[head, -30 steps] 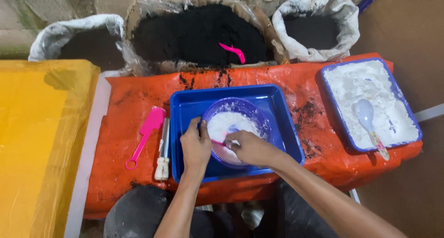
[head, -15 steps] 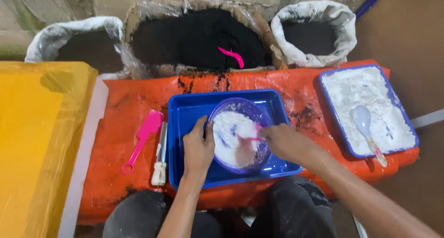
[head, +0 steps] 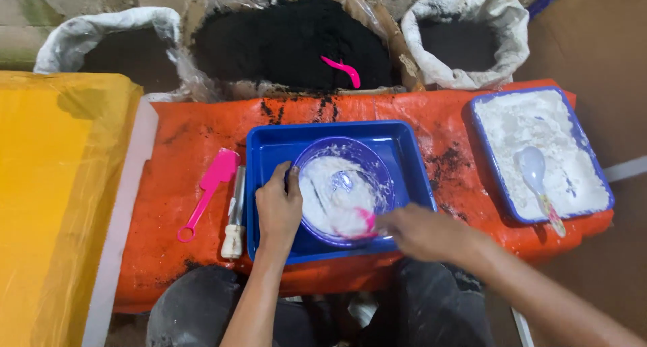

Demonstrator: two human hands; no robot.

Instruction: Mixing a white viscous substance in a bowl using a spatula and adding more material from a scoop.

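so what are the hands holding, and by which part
Left hand grips the bowl by its left rim. Right hand holds a pink tool in the white mix; its handle is hidden.

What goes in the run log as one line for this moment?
left hand: grips rim of round purple bowl | right hand: pink tool in white paste | bowl sits in blue rectangular plastic tray

The tray (head: 404, 158) sits mid-table (head: 189, 145) with the bowl (head: 377, 178) inside it. Left of the tray lie a brush (head: 234, 212) and, farther left, a spatula (head: 207, 192). Right of the tray stands a powder tray (head: 485, 124) holding a spoon (head: 534, 175). Behind the tray stand three sacks (head: 465, 30).
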